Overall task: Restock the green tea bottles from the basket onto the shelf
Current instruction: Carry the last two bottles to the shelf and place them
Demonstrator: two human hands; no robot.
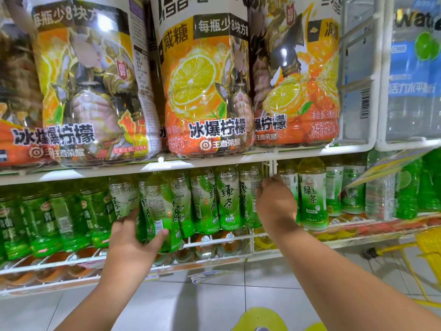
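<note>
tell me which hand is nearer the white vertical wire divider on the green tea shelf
Right. The right hand reaches up with its fingertips just beside the divider. The left hand is far off to the left, gripping a tilted green tea bottle.

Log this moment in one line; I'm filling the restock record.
left hand: grips tilted green tea bottle | right hand: at shelf divider, grip unclear | stage: shelving
</note>
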